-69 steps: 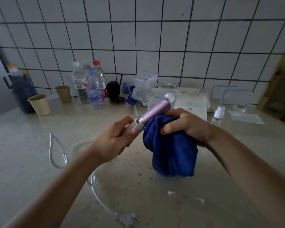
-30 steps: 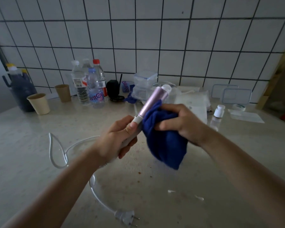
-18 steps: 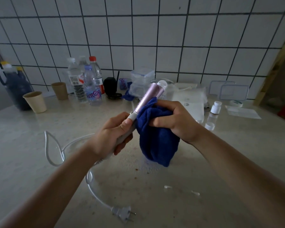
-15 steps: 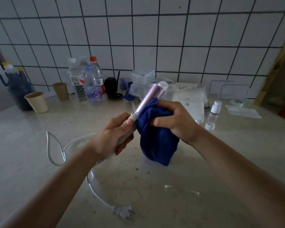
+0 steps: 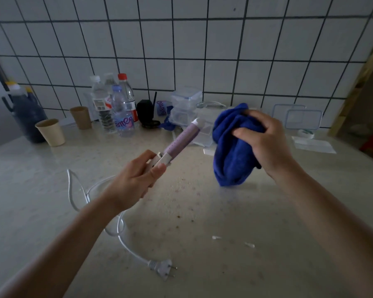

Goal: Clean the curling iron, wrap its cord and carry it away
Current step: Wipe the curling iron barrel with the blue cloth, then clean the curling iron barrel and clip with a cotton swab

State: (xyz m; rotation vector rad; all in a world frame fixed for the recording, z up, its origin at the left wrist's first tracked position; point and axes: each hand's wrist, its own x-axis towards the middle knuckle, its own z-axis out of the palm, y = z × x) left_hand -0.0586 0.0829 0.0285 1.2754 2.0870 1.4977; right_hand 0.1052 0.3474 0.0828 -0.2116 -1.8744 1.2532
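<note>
Above the counter, left hand grips the curling iron; right hand clutches the blue cloth apart.

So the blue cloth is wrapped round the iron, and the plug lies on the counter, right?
Not quite. The head view shows the cloth apart from the iron, gripped by the right hand. The plug does lie on the counter.

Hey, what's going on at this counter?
A person is cleaning a purple curling iron. The left hand grips its handle, barrel pointing up and away, while the right hand holds a bunched blue cloth beside the barrel, not touching it. The white cord lies loose on the counter, its plug free, so wrapping is not yet done.
</note>
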